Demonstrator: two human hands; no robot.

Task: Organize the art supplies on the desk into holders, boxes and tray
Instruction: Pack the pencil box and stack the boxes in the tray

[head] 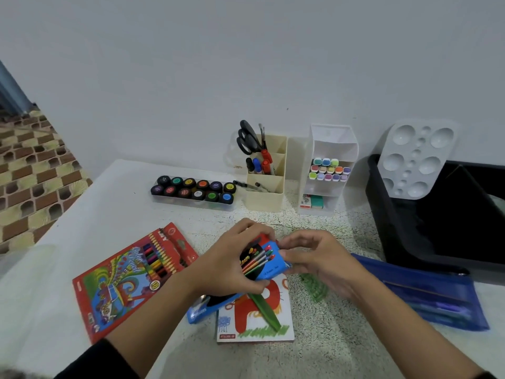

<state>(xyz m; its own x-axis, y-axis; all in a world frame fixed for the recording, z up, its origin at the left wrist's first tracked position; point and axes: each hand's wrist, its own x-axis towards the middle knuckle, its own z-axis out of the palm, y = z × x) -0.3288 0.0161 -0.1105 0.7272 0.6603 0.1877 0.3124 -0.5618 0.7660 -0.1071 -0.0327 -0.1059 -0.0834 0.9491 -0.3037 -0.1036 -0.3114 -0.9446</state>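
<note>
Closest to me is a black sleeve (95, 362) at the bottom left, on the left arm. Left of the small blue box (269, 258) lies a big red pencil box (131, 280), flat on the white surface (54, 296). Far behind the small blue box and to its left sits a long row of paint pots (194, 188) with dark lids. The left grip (229, 258) is curled round the small blue box and holds it up just above the surface, in the middle near me. Right under the small blue box lies a picture card (257, 324) with a green stick (266, 310) across it. A second blue box (202, 310) pokes out below the left grip.

Behind the small blue box stands a cream holder (266, 198) with black scissors (247, 140) and pens (258, 165) in it. The right grip (319, 261) pinches the right end of the small blue box. Behind and right of the small blue box is a white rack (333, 138) full of markers (329, 169). Right of the small blue box lies a blue pouch (431, 294). Farther right is a black tray (382, 209), and a white paint palette (415, 160) stands tilted at its far corner.
</note>
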